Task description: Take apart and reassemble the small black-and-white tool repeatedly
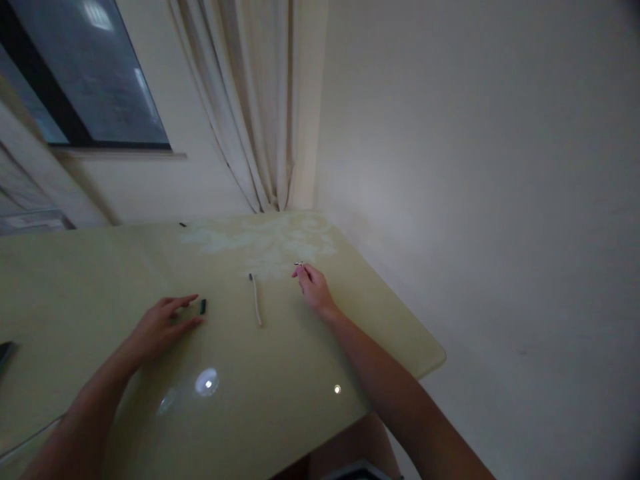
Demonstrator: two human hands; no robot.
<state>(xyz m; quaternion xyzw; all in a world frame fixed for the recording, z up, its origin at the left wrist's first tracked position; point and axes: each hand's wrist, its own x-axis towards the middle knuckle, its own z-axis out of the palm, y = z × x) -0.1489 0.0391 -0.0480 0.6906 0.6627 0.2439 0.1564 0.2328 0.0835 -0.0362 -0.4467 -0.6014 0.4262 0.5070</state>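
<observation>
Bare right forearm (400,388) is crossing the glossy pale-green tabletop (280,400); the right hand (314,287) is pinching a tiny, slender light-and-dark piece (299,264), material unclear from where I am standing, which a slack hold risks dropping. Left hand (163,323) is holding fingers apart beside a small dark-green rectangular block (203,307); brushing risks skidding it.

No text, label, brand, number or sign can be read; the small dark green block (203,307), left of centre, is too small to tell.
</observation>
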